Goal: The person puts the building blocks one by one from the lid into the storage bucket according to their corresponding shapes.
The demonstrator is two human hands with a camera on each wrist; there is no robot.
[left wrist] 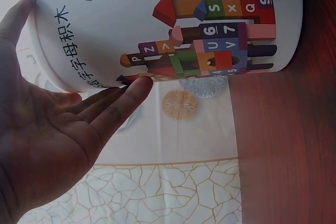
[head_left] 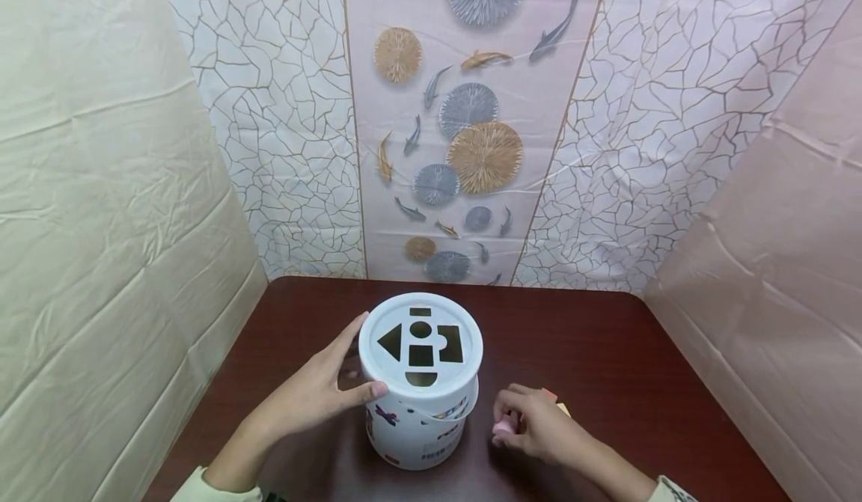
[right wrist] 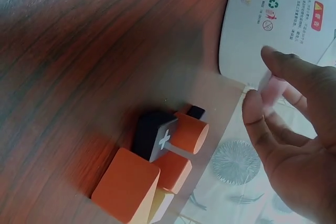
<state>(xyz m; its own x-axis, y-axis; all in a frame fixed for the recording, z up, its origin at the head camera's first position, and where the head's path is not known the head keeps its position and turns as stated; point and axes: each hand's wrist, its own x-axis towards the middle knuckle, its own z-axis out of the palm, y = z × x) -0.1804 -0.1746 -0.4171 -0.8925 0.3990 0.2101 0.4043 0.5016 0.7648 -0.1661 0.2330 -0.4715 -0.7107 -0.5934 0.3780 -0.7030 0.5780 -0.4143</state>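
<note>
The pink block (head_left: pixel 503 425) is at about 4 o'clock from the white bucket (head_left: pixel 411 435), near it but apart from its wall. The right hand (head_left: pixel 542 426) pinches it between thumb and fingertips; whether the block also touches the dark red-brown table (head_left: pixel 572 345) I cannot tell.

The left hand (head_left: pixel 316 390) lies at 8 o'clock of the bucket, its fingers spread, nearly straight and clasping nothing. The thumb touches the rim at between 7 and 8 o'clock, and the fingers lie against the wall towards 10 o'clock.

The bucket stands upright with its lid (head_left: pixel 453 378) on. Cut in that lid are a triangular hole (head_left: pixel 392 343) at 9 o'clock, a notched hole (head_left: pixel 453 345) at 3, a half-round hole (head_left: pixel 421 379) at 6 and a small rectangular hole (head_left: pixel 420 312) at 12, with a round hole (head_left: pixel 420 330) and a square hole (head_left: pixel 421 356) between.

In the right wrist view, more blocks sit together at 8 o'clock from the pinched one. Around a black block with a white plus sign (right wrist: pixel 156 136), an orange cylinder (right wrist: pixel 193 132) is at 3 o'clock and a large orange block (right wrist: pixel 126 184) at 7.
</note>
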